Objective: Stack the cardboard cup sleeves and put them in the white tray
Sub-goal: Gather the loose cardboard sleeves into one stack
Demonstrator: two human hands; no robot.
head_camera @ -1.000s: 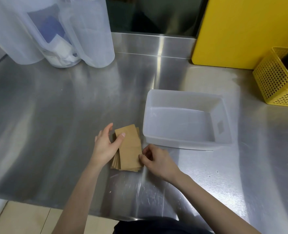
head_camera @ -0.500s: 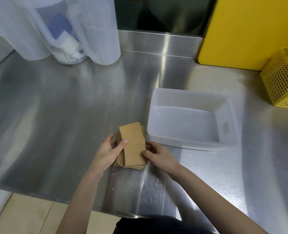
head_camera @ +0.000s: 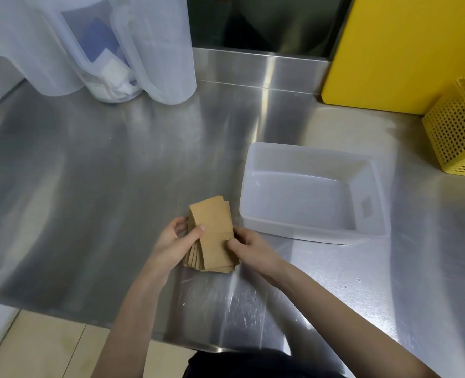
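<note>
A stack of several brown cardboard cup sleeves [head_camera: 212, 222] lies flat on the steel counter, its lower edges fanned out a little. My left hand [head_camera: 175, 245] grips the stack's left side, thumb on top. My right hand [head_camera: 249, 245] pinches its right edge. The white tray [head_camera: 373, 186], a translucent rectangular tub with nothing in it, stands just to the right of the stack, a small gap between them.
Three clear plastic pitchers [head_camera: 111, 47] stand at the back left. A yellow board [head_camera: 406, 50] leans against the back wall, and a yellow perforated basket [head_camera: 456, 129] sits at the far right. The counter's front edge [head_camera: 62, 309] runs close below my hands.
Both hands have closed in on the sleeve stack from either side and squared it; the stack has stayed beside the tray while the camera shifted slightly.
</note>
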